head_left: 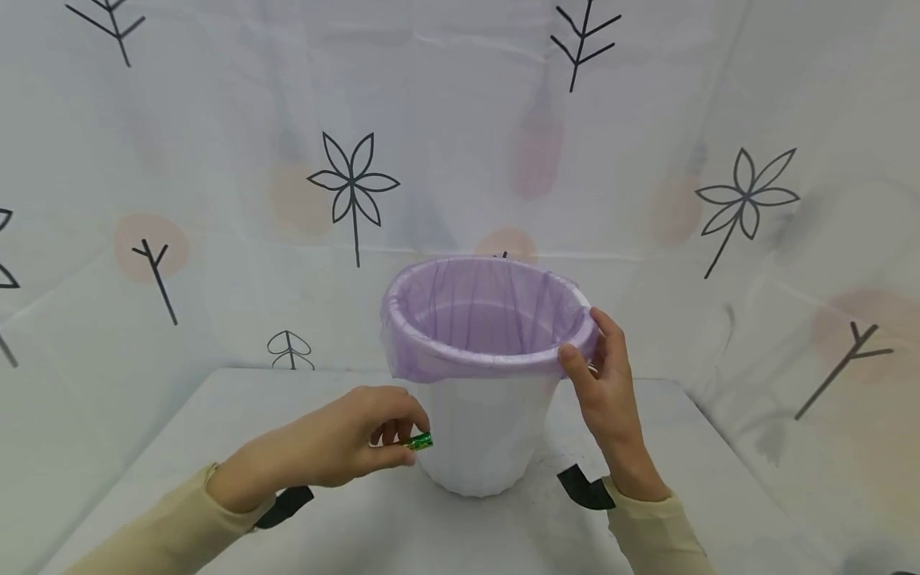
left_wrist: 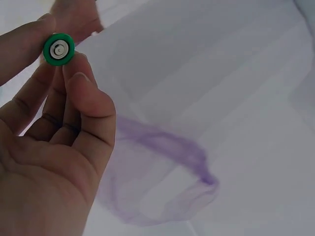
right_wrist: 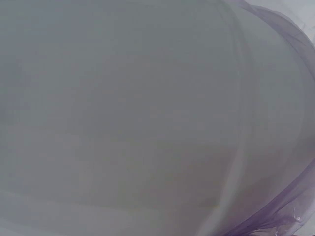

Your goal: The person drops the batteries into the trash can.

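A white trash bin [head_left: 481, 431] stands upright on the white table, with a thin purple trash bag [head_left: 431, 363] lining it and folded over its rim. My right hand [head_left: 614, 399] holds the bin's right side at the rim, thumb toward the front, over the bag. Left of the bin, below rim height, my left hand [head_left: 359, 435] pinches a small green battery [head_left: 418, 441] between thumb and fingers. The left wrist view shows one metal end of that battery [left_wrist: 59, 49]. In the right wrist view the pale bin wall [right_wrist: 123, 108] fills most of the picture; the right fingers are hidden there.
The white tabletop [head_left: 287, 415] extends to both sides of the bin. Close behind it hangs a white cloth backdrop [head_left: 446, 160] printed with black plant outlines and pale pink spots, and similar cloth stands at both sides.
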`<state>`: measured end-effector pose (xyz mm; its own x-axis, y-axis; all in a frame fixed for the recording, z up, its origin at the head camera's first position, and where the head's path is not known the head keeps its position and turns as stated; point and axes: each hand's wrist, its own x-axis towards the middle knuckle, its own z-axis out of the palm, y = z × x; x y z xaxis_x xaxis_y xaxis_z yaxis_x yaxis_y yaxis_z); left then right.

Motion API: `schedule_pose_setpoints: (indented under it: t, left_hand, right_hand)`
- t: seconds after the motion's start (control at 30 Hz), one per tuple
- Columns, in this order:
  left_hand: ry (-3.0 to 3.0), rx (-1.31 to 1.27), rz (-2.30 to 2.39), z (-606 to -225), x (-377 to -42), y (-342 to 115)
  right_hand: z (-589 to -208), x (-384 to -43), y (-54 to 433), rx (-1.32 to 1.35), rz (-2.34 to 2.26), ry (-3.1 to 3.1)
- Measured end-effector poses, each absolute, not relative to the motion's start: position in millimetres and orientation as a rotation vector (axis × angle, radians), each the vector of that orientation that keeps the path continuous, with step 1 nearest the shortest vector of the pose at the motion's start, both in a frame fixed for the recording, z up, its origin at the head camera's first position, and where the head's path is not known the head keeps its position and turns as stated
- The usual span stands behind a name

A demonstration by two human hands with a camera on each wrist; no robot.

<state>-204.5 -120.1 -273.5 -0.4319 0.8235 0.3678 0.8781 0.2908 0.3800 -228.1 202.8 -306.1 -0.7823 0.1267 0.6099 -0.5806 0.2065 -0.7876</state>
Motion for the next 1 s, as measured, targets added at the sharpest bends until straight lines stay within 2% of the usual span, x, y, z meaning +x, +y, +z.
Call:
schedule_pose_setpoints:
  t: [0.37, 0.6, 1.0]
  left_hand:
    - [-2.369, -1.658, -0.842, -217, -206, -110]
    - [-2.384, -1.596, -0.829, -189, -211, -106]
    - [-2.494, -1.413, -0.803, -167, -253, -89]
  right_hand:
    - [-306, -227, 203, 0.426, 1.621, -1.93]
    - [-306, -228, 203, 0.428, 1.612, -1.937]
    - [-307, -228, 204, 0.426, 1.603, -1.942]
